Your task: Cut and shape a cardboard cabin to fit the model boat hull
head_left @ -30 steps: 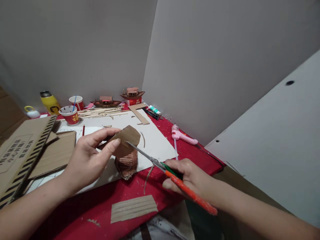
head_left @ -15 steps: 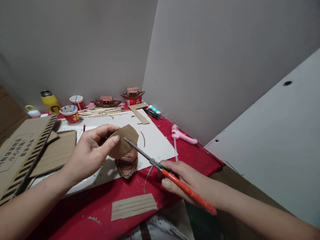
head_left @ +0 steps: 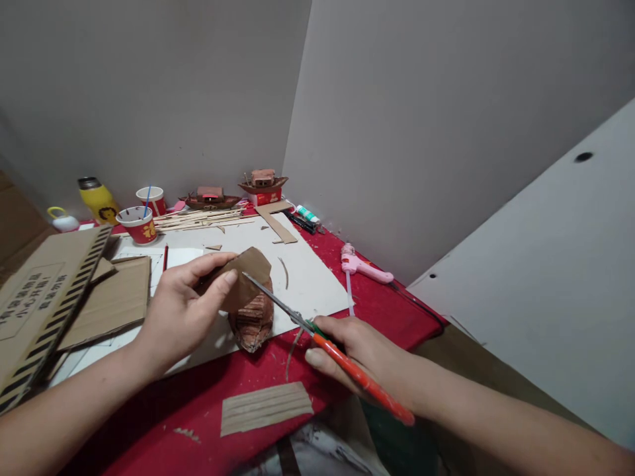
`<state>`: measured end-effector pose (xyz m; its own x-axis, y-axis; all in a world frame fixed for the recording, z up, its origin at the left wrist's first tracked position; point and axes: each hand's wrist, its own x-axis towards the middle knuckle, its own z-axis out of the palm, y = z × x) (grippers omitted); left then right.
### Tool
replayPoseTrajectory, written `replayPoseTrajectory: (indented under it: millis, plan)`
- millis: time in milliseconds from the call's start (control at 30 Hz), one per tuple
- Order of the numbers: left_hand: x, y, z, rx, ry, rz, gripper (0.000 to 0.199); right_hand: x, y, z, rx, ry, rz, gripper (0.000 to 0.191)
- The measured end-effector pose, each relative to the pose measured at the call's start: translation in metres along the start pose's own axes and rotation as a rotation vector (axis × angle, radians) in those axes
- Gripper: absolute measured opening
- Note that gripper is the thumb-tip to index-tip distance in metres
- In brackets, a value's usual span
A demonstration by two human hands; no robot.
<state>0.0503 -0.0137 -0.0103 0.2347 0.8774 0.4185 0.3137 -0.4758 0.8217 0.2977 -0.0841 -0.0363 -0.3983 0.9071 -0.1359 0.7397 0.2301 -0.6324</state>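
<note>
Between its thumb and fingers, my left hand (head_left: 186, 307) pinches a small brown cardboard piece (head_left: 255, 264). My right hand (head_left: 352, 350) is closed around orange-handled scissors (head_left: 360, 373), whose blades point up and left and lie over the face of the cardboard piece. Beneath that piece, a brown model boat hull (head_left: 252, 327) rests on the edge of the white board (head_left: 317, 284). The cardboard and my left hand hide part of the hull. A striped cardboard strip (head_left: 266, 408) lies on the red cloth nearer to me.
A pink glue gun (head_left: 364, 266) lies on the right. Two model boats (head_left: 209, 198), thin wooden sticks (head_left: 198, 218), paper cups (head_left: 137, 226) and a yellow bottle (head_left: 98, 200) stand or lie at the back. Large cardboard (head_left: 47, 284) covers the left side.
The scissors and my right hand have shifted slightly left. My left hand has moved a little, and the cardboard piece in it has turned slightly.
</note>
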Motion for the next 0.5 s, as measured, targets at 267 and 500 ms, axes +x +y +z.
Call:
replayPoseTrajectory:
  millis: [267,500]
  plan:
    - [0.007,-0.003,-0.005,-0.122,-0.057,-0.068,0.026,0.002,0.009,0.005,0.212,0.060,-0.021,0.046]
    - [0.011,0.002,-0.010,-0.162,-0.124,-0.049,0.020,-0.003,0.010,0.004,0.360,0.045,0.002,0.045]
